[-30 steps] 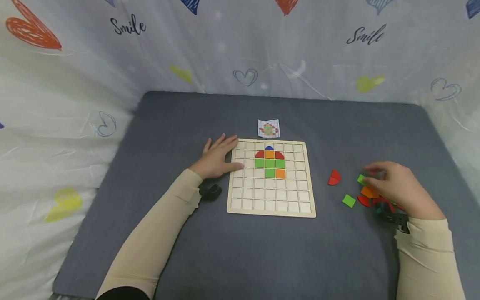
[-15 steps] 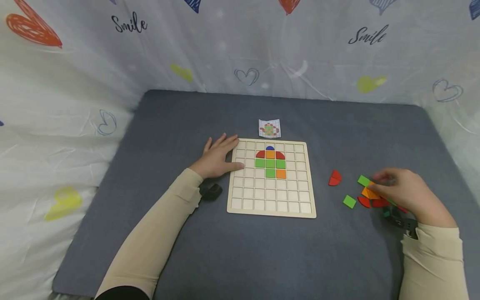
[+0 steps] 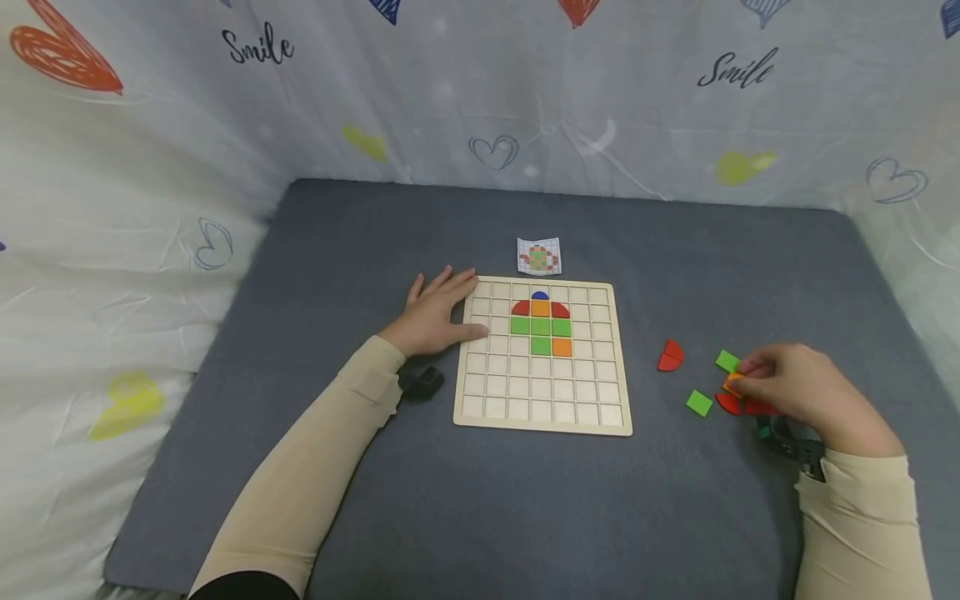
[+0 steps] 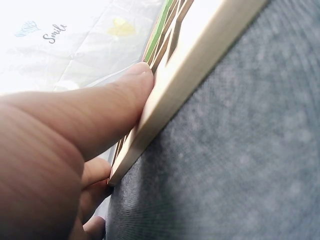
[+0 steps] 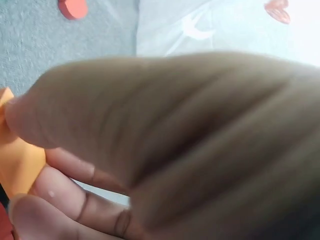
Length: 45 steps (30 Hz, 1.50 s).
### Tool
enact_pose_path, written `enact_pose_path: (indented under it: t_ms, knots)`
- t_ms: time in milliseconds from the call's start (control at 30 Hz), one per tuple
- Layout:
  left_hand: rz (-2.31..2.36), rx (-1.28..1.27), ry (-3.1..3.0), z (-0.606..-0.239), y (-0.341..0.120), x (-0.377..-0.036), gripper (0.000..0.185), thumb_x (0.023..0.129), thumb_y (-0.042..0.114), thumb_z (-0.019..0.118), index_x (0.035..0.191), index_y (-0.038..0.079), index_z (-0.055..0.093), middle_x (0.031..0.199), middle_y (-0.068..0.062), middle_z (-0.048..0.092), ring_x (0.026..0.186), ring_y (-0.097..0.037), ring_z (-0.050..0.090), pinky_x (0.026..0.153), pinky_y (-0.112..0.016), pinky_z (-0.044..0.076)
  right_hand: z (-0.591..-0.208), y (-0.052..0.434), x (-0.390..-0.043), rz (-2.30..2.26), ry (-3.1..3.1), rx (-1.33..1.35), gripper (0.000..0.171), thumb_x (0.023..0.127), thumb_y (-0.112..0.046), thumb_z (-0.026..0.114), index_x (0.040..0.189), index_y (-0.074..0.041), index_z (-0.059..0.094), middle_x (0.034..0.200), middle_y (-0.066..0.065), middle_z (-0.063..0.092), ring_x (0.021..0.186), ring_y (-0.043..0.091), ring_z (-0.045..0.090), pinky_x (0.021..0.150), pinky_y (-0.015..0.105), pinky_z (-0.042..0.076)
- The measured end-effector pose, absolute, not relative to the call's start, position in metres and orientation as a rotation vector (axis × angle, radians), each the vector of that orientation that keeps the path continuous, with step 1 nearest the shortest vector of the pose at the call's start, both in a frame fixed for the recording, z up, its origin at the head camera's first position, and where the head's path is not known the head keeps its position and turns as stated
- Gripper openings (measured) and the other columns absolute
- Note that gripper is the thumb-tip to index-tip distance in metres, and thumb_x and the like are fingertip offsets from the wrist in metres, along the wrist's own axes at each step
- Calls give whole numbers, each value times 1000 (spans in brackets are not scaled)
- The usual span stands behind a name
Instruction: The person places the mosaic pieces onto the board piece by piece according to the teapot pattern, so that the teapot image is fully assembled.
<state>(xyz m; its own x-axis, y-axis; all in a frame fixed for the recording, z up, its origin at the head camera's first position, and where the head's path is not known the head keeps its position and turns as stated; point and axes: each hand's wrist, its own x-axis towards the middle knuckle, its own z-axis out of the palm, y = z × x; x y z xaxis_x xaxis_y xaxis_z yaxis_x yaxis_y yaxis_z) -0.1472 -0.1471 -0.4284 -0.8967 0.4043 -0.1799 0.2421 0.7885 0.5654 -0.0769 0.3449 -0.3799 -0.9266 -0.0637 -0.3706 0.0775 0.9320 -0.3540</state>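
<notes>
Orange square tile (image 3: 733, 384) is pinched at the fingertips of the right hand (image 3: 795, 387), low over the loose pile on the grey worktop (image 3: 480, 517); the right wrist view shows thumb and fingers curled round the orange tile (image 5: 17, 160). Step in hand, as I judge it: picking one piece from the pile for the wooden grid board (image 3: 542, 357).

Left hand (image 3: 435, 315) lies flat, fingers straight, on the board's left edge, thumb (image 4: 100, 107) laid along the rim; it looks to be steadying the board.

Board so far: blue half-round on top, orange square flanked by two red quarter-rounds, a row of three green squares, then a green and an orange square below. Most cells are bare. Pattern card (image 3: 538, 256) lies just behind the board.

Next move likely calls for lifting the tile clear of the pile, carrying it left across open worktop, squaring it to a cell and dropping it in flat; cell walls are thin, so a tilted tile could ride up on them.

Room: the red piece (image 3: 668, 356) and two green squares (image 3: 699, 403) lie between pile and board, and are easy to nudge on a low pass. Wide bare worktop lies near the person and behind; the printed cloth wall stands well apart.
</notes>
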Motion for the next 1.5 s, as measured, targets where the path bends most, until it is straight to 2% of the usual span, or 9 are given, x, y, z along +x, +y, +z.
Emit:
enact_pose_path:
  t_ms: [133, 300, 533, 700, 833, 1033, 1267, 1500]
  knots:
    - [791, 489, 2686, -428, -147, -146, 93, 97, 51, 74, 168, 14, 27, 176, 1, 17, 164, -26, 0, 128, -54, -17, -380, 338, -76, -560, 2695, 0, 47, 90, -27, 79, 114, 13, 69, 97, 19, 75, 63, 17, 62, 51, 37, 53]
    - [797, 489, 2680, -427, -148, -146, 92, 98, 51, 72, 168, 14, 26, 176, 0, 17, 164, -26, 0, 127, -54, -18, -380, 335, -76, -579, 2672, 14, 47, 91, -28, 78, 112, 13, 68, 95, 19, 74, 54, 19, 61, 48, 40, 54]
    - [798, 489, 2677, -426, -147, -146, 92, 98, 53, 71, 169, 15, 25, 176, 1, 17, 164, -26, 0, 127, -53, -18, -380, 337, -77, -532, 2670, 25, 42, 90, -33, 80, 103, 6, 71, 89, 11, 73, 75, 20, 62, 54, 36, 52]
    - [793, 492, 2682, -426, -148, -145, 93, 97, 53, 72, 169, 15, 26, 176, 1, 17, 164, -26, 0, 127, -53, -18, -379, 335, -79, -526, 2671, -38, 43, 92, -34, 80, 107, 5, 71, 93, 12, 73, 80, 21, 63, 59, 34, 51]
    - [792, 500, 2681, -426, -147, -146, 93, 98, 53, 72, 168, 14, 26, 176, 0, 17, 164, -26, 0, 127, -54, -17, -377, 332, -79, -536, 2684, -127, 33, 94, -30, 79, 107, 1, 75, 91, 5, 73, 78, 17, 62, 62, 33, 51]
    - [792, 494, 2682, -425, -147, -146, 93, 98, 52, 72, 169, 14, 26, 176, 0, 17, 164, -26, 0, 128, -53, -17, -369, 317, -79, -585, 2697, -199, 25, 97, -31, 79, 103, -7, 77, 75, -5, 71, 67, 14, 62, 60, 30, 49]
    - [792, 496, 2678, -424, -146, -146, 93, 97, 52, 73, 168, 14, 26, 176, 0, 18, 164, -26, 1, 128, -54, -17, -359, 290, -88, -572, 2736, -299, 23, 97, -30, 79, 102, -8, 79, 87, -2, 72, 66, 16, 55, 59, 33, 46]
    - [791, 484, 2676, -425, -146, -146, 93, 98, 54, 71, 169, 15, 26, 177, 1, 17, 164, -25, -1, 127, -53, -18, -354, 264, -98, -588, 2771, -418, 17, 96, -29, 80, 95, -12, 78, 81, -7, 74, 71, 13, 62, 65, 33, 50]
